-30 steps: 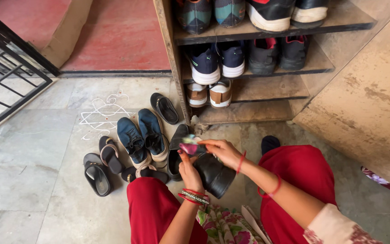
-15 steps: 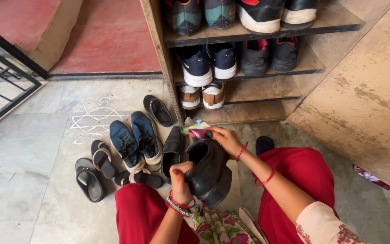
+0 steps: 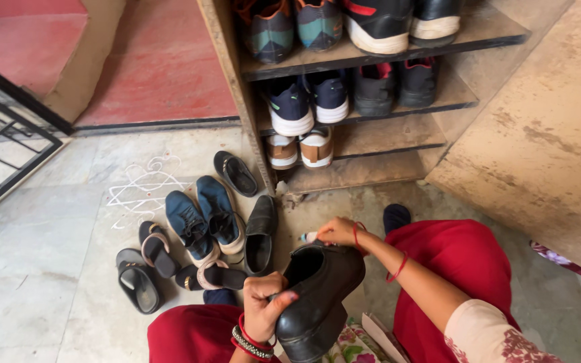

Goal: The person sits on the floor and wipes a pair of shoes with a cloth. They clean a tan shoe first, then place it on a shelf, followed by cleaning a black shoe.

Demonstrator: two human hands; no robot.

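Note:
My left hand (image 3: 263,304) grips a black leather shoe (image 3: 321,296) by its heel side and holds it up over my lap, opening facing up. At the shoe's far rim, my right hand (image 3: 336,232) is closed around a small cloth (image 3: 308,236), of which only a pale tip shows. The matching black shoe (image 3: 260,234) lies on the floor just beyond, to the left of my right hand.
A wooden shoe rack (image 3: 364,107) with an open door (image 3: 546,148) holds several pairs. On the stone floor lie blue sneakers (image 3: 203,215), black sandals (image 3: 146,265) and a slipper (image 3: 235,172). A metal gate (image 3: 1,134) stands at left.
The shoe came nearer to me and rose; my left hand shifted to its near side. My right hand slid down with the cloth, which is now mostly hidden.

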